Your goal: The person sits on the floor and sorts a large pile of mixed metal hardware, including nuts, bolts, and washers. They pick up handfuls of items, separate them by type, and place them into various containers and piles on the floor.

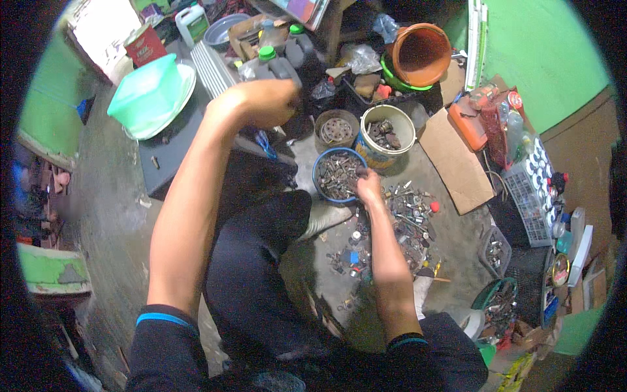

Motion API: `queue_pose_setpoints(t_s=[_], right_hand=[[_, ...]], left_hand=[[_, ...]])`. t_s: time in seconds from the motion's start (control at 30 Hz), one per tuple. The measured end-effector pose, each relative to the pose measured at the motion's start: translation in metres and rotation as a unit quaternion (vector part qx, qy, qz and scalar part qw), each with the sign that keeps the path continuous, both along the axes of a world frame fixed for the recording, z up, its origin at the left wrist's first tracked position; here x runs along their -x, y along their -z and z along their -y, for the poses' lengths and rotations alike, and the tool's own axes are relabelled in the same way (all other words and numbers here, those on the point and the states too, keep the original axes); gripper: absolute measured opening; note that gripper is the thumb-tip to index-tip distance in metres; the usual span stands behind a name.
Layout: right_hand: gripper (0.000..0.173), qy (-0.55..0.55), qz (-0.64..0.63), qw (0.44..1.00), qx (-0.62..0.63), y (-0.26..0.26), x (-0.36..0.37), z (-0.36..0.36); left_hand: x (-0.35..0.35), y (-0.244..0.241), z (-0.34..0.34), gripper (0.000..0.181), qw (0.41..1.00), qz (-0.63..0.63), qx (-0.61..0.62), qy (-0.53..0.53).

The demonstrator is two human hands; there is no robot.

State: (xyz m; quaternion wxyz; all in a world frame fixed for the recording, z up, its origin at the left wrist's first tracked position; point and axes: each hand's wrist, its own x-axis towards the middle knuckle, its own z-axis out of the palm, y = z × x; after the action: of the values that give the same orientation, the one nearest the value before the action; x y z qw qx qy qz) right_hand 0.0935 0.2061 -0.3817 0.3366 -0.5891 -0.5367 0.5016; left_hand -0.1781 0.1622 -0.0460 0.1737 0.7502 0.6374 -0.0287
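At the right rim of a blue-rimmed tub (pixel 338 156) is my right hand (pixel 368 185). Its fingers pinch a small dark part (pixel 361 172). Bolts and other metal hardware (pixel 335 174) fill the tub. Below and right of it, a loose pile of small metal parts (pixel 411 215) is spread over the concrete floor. My left hand (pixel 269 103) is raised at upper left, blurred, with its fingers curled and partly out of sight; whether it holds anything does not show. Beneath it in the picture lies a blue strap or cord (pixel 265 144).
A white bucket (pixel 411 115) of metal parts and a round tin (pixel 323 147) stand behind the tub. Cardboard (pixel 455 161), a plastic crate (pixel 526 196) and a green basket (pixel 477 294) line the right. A dark low table (pixel 152 169) carries a green basin (pixel 142 93).
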Motion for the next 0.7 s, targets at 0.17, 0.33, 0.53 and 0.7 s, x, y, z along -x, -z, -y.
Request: queue_pose_setpoints(t_s=[0.17, 0.33, 0.53, 0.7], right_hand=[[0.032, -0.036, 0.141, 0.987, -0.072, -0.014, 0.004, 0.017], [0.037, -0.058, 0.200, 0.965, -0.161, -0.006, 0.018, -0.003], [0.059, -0.208, 0.383, 0.866, -0.245, 0.025, 0.045, 0.020], [0.057, -0.279, 0.366, 0.853, -0.248, 0.017, 0.049, 0.052]], left_hand=[[0.034, 0.006, 0.015, 0.029, 1.000, -0.011, -0.001, 0.003], [0.003, -0.008, 0.012, 0.037, 0.995, 0.091, -0.033, 0.004], [-0.011, 0.003, 0.006, 0.040, 0.996, 0.060, -0.052, 0.051], [-0.037, -0.025, 0.006, 0.045, 0.995, 0.078, 0.047, 0.038]])
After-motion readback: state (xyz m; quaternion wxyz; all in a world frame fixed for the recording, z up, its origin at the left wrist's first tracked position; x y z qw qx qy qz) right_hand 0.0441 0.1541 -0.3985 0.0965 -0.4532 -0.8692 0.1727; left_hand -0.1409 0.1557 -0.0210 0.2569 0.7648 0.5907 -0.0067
